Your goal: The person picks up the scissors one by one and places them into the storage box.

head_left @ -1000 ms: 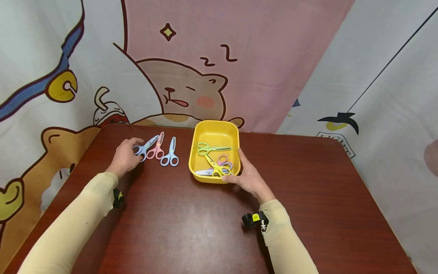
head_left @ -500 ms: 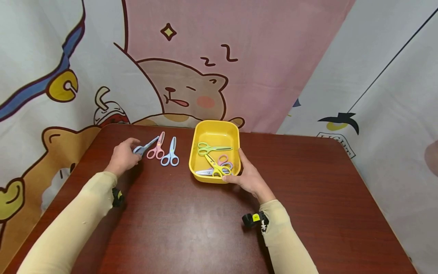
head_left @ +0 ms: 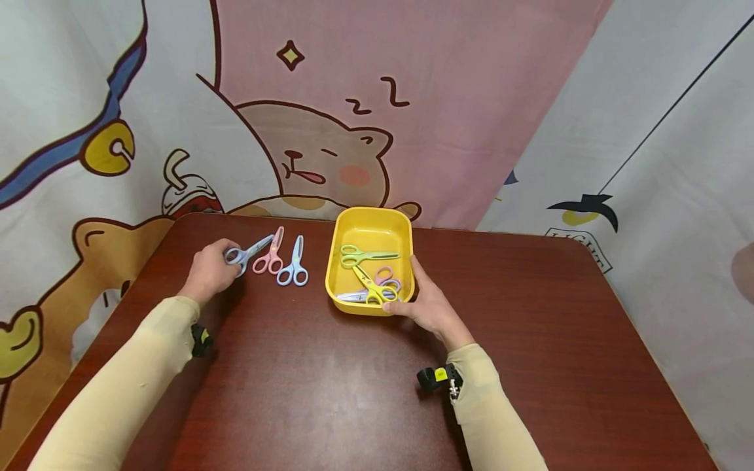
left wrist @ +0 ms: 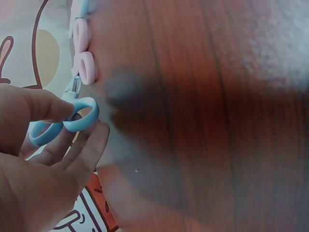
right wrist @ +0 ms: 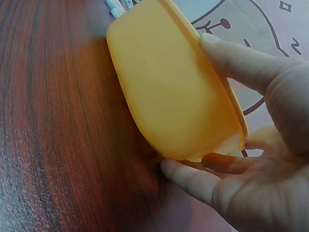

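"zz" marks, pink bear backdrop (head_left: 353, 98)

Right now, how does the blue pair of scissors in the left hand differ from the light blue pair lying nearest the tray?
The held blue scissors are gripped at the handle loops by the left hand; the light blue scissors lie untouched on the table. The held pair is leftmost, beyond the pink scissors; the light blue pair is beside the yellow tray. The held pair's blades slant right; the other's point nearly straight away. Both are small, closed and outside the tray.
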`<act>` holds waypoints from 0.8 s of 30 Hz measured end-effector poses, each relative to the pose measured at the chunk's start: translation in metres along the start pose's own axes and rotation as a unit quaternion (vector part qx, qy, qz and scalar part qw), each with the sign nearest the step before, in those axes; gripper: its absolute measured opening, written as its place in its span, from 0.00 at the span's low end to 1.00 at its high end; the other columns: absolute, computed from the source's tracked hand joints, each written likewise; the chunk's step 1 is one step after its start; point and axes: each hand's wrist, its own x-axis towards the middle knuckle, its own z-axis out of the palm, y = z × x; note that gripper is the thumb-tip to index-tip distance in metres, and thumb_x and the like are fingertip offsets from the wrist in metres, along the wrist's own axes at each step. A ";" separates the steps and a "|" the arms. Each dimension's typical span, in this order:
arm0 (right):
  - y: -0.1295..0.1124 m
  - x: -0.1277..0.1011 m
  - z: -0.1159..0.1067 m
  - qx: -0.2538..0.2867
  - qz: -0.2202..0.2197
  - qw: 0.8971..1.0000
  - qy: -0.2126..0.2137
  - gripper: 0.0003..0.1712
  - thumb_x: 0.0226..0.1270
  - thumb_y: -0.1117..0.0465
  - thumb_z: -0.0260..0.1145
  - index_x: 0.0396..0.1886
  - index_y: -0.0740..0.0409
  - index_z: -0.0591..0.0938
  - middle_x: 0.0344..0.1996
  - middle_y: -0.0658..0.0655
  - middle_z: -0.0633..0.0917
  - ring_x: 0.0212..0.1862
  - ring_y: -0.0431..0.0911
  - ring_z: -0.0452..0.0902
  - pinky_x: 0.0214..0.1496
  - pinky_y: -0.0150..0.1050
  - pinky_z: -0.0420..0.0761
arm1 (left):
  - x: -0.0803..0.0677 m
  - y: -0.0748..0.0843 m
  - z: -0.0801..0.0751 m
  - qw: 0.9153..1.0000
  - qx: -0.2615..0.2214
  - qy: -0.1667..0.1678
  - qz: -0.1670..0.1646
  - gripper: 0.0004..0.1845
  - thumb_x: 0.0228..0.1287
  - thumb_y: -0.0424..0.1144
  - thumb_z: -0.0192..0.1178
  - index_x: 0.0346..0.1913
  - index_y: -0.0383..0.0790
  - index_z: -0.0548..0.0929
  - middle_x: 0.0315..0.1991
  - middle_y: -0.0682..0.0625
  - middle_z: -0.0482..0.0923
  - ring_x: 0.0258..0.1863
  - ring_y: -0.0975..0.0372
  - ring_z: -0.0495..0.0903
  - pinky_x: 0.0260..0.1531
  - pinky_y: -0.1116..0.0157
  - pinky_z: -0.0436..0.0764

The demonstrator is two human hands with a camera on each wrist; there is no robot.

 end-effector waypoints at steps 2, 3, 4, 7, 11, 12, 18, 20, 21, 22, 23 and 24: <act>0.000 0.000 0.000 0.000 0.000 1.000 0.000 0.73 0.53 0.55 0.84 0.86 0.45 0.41 0.83 0.57 0.53 0.81 0.54 0.51 0.81 0.58 0.53 | 0.000 -0.001 -0.001 1.000 -0.007 0.006 0.007 0.22 0.66 0.31 0.63 0.61 0.28 0.76 0.53 0.28 0.79 0.45 0.41 0.76 0.47 0.45 0.79; 0.000 0.000 0.000 0.001 0.000 1.000 0.000 0.73 0.53 0.55 0.84 0.86 0.44 0.41 0.83 0.57 0.53 0.80 0.54 0.51 0.81 0.58 0.53 | 0.001 -0.001 -0.002 1.000 -0.010 0.009 0.011 0.23 0.66 0.31 0.63 0.62 0.28 0.75 0.53 0.28 0.78 0.45 0.41 0.76 0.46 0.46 0.79; 0.000 0.000 0.000 0.001 0.000 1.000 0.000 0.73 0.53 0.55 0.84 0.86 0.44 0.42 0.83 0.57 0.53 0.80 0.54 0.52 0.81 0.58 0.53 | 0.001 -0.001 -0.002 1.000 -0.015 0.012 0.013 0.23 0.66 0.31 0.63 0.62 0.28 0.75 0.53 0.28 0.78 0.44 0.42 0.77 0.44 0.48 0.80; 0.001 0.000 0.001 0.002 -0.001 1.000 0.000 0.73 0.53 0.55 0.84 0.86 0.44 0.42 0.83 0.57 0.54 0.79 0.55 0.54 0.80 0.59 0.54 | 0.001 -0.001 -0.005 0.999 -0.045 0.011 0.014 0.23 0.66 0.29 0.62 0.63 0.27 0.73 0.52 0.27 0.77 0.41 0.44 0.81 0.38 0.56 0.85; 0.001 0.001 0.001 0.002 -0.003 1.000 0.001 0.73 0.53 0.55 0.84 0.86 0.44 0.42 0.83 0.57 0.54 0.78 0.55 0.54 0.80 0.59 0.55 | 0.001 0.002 -0.010 0.996 -0.093 -0.004 0.006 0.23 0.67 0.27 0.61 0.63 0.26 0.71 0.51 0.28 0.75 0.36 0.47 0.86 0.29 0.66 0.87; 0.002 0.001 0.001 0.002 -0.004 1.000 0.001 0.73 0.53 0.55 0.83 0.86 0.44 0.42 0.83 0.58 0.54 0.78 0.55 0.54 0.80 0.59 0.55 | 0.001 0.003 -0.011 0.995 -0.100 -0.005 0.006 0.23 0.67 0.26 0.60 0.63 0.26 0.71 0.51 0.28 0.75 0.35 0.48 0.86 0.29 0.67 0.87; 0.002 0.001 0.001 0.002 -0.003 1.000 0.001 0.73 0.53 0.55 0.83 0.86 0.44 0.42 0.83 0.58 0.54 0.77 0.55 0.56 0.79 0.59 0.57 | 0.000 0.005 -0.017 0.994 -0.105 0.003 0.008 0.22 0.68 0.27 0.60 0.63 0.25 0.71 0.51 0.28 0.76 0.35 0.47 0.87 0.27 0.68 0.86; 0.001 0.001 0.001 0.001 -0.002 1.000 0.001 0.73 0.53 0.55 0.83 0.86 0.44 0.42 0.83 0.58 0.54 0.77 0.55 0.56 0.79 0.59 0.58 | 0.000 0.006 -0.019 0.994 -0.109 0.004 0.006 0.22 0.68 0.27 0.59 0.63 0.25 0.71 0.52 0.28 0.76 0.36 0.46 0.87 0.28 0.68 0.87; 0.001 0.001 0.001 0.001 -0.002 1.000 0.001 0.73 0.53 0.55 0.83 0.86 0.44 0.42 0.83 0.58 0.54 0.77 0.56 0.57 0.78 0.59 0.58 | -0.001 0.006 -0.021 0.994 -0.111 0.005 0.005 0.22 0.68 0.27 0.59 0.63 0.26 0.71 0.52 0.28 0.75 0.36 0.45 0.87 0.28 0.69 0.86; 0.001 0.000 0.001 0.001 -0.002 1.000 0.001 0.73 0.53 0.55 0.83 0.86 0.44 0.42 0.83 0.58 0.54 0.77 0.55 0.56 0.79 0.59 0.58 | -0.001 0.007 -0.022 0.994 -0.113 0.005 0.004 0.22 0.68 0.27 0.58 0.63 0.26 0.71 0.52 0.28 0.75 0.37 0.45 0.86 0.28 0.69 0.86; 0.001 0.001 0.001 0.001 -0.002 1.000 0.001 0.73 0.53 0.55 0.83 0.86 0.44 0.42 0.82 0.58 0.54 0.77 0.55 0.56 0.79 0.59 0.58 | -0.001 0.007 -0.023 0.993 -0.114 0.006 0.003 0.22 0.68 0.27 0.58 0.64 0.26 0.71 0.53 0.28 0.75 0.37 0.45 0.86 0.28 0.69 0.86; 0.001 0.001 0.001 0.001 -0.003 1.000 0.001 0.73 0.53 0.55 0.83 0.86 0.44 0.42 0.82 0.58 0.54 0.77 0.55 0.56 0.79 0.58 0.58 | -0.001 0.007 -0.024 0.993 -0.116 0.006 0.003 0.23 0.68 0.27 0.58 0.64 0.26 0.70 0.53 0.28 0.75 0.37 0.45 0.86 0.28 0.69 0.86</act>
